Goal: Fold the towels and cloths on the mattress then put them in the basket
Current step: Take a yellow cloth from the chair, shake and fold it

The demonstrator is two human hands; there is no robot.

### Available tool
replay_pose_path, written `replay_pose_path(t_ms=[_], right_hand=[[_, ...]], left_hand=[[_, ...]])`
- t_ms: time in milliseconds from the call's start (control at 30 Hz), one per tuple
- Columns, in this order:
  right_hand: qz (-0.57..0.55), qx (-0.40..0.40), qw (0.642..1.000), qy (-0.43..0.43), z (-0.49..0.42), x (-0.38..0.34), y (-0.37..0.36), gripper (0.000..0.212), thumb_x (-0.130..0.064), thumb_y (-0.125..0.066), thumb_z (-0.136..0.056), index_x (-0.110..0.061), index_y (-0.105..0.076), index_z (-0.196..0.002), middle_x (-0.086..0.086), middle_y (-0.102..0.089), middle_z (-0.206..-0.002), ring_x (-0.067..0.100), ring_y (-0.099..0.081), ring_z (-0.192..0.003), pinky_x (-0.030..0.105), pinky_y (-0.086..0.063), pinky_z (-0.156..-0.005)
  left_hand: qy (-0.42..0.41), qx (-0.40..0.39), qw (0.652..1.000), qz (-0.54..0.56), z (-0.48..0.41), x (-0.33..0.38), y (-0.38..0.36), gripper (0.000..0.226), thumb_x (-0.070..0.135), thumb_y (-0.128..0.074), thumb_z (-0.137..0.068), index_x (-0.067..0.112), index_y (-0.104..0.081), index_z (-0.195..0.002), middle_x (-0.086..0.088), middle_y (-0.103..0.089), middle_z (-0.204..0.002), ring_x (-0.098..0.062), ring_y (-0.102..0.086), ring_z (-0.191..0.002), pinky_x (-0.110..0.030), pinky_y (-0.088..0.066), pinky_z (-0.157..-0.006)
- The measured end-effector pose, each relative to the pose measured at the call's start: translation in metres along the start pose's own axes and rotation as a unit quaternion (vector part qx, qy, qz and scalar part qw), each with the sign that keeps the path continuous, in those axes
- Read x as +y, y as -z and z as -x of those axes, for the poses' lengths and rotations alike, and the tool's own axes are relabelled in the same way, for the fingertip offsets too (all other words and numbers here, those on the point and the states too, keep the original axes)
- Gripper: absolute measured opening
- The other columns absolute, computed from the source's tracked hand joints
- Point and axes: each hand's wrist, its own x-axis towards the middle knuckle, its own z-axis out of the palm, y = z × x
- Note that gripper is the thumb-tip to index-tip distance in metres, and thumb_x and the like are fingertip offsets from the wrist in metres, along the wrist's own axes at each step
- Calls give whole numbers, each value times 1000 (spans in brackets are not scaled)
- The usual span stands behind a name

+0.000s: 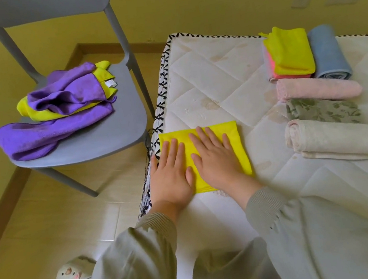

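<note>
Smoothing yellow cloth (234, 137) at near-left edge of the mattress (205, 78).
Pressed under left hand (171, 176) and right hand (218, 158), both flat, gripping nothing. Risks slipping off that edge if pushed leftward. Farther right, folded towels (317, 90); no basket visible.

- both hands flat: left hand (171, 176) and right hand (215, 156) press the folded yellow cloth (237, 146) at the mattress (206, 85) edge
- purple cloths (58, 113) heaped on the grey chair (112, 134)

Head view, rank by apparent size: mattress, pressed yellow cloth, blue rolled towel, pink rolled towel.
1. mattress
2. pressed yellow cloth, though it lies nearer the camera
3. blue rolled towel and pink rolled towel: alike, unranked
</note>
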Motion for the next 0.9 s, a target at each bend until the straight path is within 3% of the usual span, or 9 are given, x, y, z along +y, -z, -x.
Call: replay_pose_path(t_ms=[167,300,433,533,733,833,900], right_hand=[[-19,19,995,-95,-5,35,-3,58,-45,-14,-100,-25,-2,-153,-7,4,-160,11,8,-147,48,3,-117],[-50,-16,983,-179,-3,56,11,60,-46,-15,-100,-22,1,-153,0,8,-161,18,12,-147,51,5,-117],[-46,44,992,-106,-15,17,34,60,-41,-21,-101,-19,1,-153,1,12,-160,19,16,-146,48,9,-115],[-16,5,999,-49,-1,-4,11,59,-41,-19,-101,-23,3,-152,-3,12,-160,16,14,-146,48,6,-117],[18,23,999,-37,5,29,-7,73,-54,7,-86,-25,-1,-153,-7,5,-160,12,6,-147,45,2,-117],[-8,37,996,-76,15,55,-11,72,-51,3,-86,-25,-3,-153,-6,3,-160,13,3,-147,47,-3,-118],[-15,41,995,-89,20,64,-11,70,-49,-1,-87,-25,-4,-153,-4,2,-161,13,2,-148,45,-3,-118]], left_hand=[[-4,-6,1000,-2,1,-1,1,67,44,-17,-90,18,-20,-152,0,-10,-160,-16,3,-147,-45,-3,-118],[-2,-14,1000,-4,2,-1,2,67,44,-15,-91,19,-15,-153,1,-6,-160,-17,5,-148,-45,-1,-119],[3,-7,1000,-10,0,0,2,67,42,-22,-90,16,-25,-151,-3,-17,-159,-21,-6,-148,-48,-11,-117],[0,-1,1000,-6,1,0,2,65,41,-26,-89,15,-32,-148,-5,-24,-157,-23,-14,-147,-50,-18,-115],[-5,-4,1000,1,1,-2,4,66,43,-22,-89,18,-26,-151,-1,-17,-159,-19,-6,-148,-47,-10,-117],[-10,-20,1000,-1,4,-3,5,68,46,-15,-90,20,-17,-153,1,-7,-160,-16,4,-148,-44,0,-118],[-13,-35,999,-23,2,0,10,70,47,-13,-88,16,-25,-151,-3,-15,-160,-20,-3,-148,-47,2,-117]])
